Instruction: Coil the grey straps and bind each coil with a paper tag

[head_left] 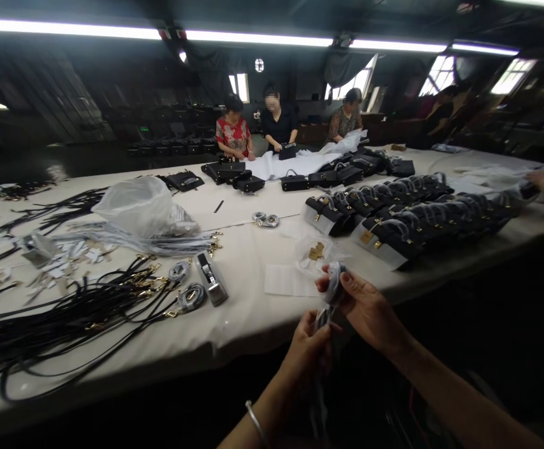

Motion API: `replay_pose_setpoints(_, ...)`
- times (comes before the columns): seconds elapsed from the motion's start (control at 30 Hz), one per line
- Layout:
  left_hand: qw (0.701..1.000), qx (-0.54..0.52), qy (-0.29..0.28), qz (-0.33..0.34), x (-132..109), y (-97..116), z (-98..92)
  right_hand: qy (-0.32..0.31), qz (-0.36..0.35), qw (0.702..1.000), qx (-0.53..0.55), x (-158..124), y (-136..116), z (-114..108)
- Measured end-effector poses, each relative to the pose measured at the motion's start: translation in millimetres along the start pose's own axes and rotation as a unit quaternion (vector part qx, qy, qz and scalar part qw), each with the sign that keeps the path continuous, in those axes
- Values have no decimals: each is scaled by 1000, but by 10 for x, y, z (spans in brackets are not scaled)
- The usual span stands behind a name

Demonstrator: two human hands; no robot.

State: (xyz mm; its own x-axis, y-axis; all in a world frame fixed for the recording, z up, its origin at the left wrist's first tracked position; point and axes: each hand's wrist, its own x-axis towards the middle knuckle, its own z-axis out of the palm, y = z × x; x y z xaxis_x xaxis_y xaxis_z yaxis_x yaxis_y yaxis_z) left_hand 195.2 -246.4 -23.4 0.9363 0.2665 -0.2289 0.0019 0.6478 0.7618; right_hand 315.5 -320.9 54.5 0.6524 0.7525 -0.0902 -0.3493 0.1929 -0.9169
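- Right hand [367, 312] grasps the wrapped strap coil [334, 279], thumb and fingers pinching its top
- Left hand [308, 350] is clenched on the lower end of the same strap coil, just under the right hand
- Head view: coil is held over the near edge of the table [253, 318], just in front of a paper sheet [288, 280]
- Loose black straps [66, 312] piled left, clear plastic bag [136, 206] behind them
- Rows of black bags [416, 218] right, three people [278, 121] at the far end
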Motion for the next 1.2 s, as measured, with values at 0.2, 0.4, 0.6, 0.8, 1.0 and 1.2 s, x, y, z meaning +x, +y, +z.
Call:
replay_pose_setpoints(0.2,986,160,8,35,167,22,-149,-141,-171,895,-387,8,305,-172)
replay_pose_setpoints(0.4,975,221,-12,-20,99,60,-319,-279,-312,667,-617,51,546,-341)
replay_pose_setpoints(0.6,906,419,48,-48,-189,101,-570,-281,-291,600,-690,27,687,-499)
replay_pose_setpoints(0.8,820,572,25,-7,-342,280,-598,-294,-254,570,-724,-144,953,-548)
replay_pose_setpoints(1.0,769,637,-15,43,-354,455,-634,-294,-142,642,-694,-286,796,-321)
replay_pose_setpoints(1.2,792,607,-47,41,-443,522,-649,-324,79,718,-611,-224,463,-202)
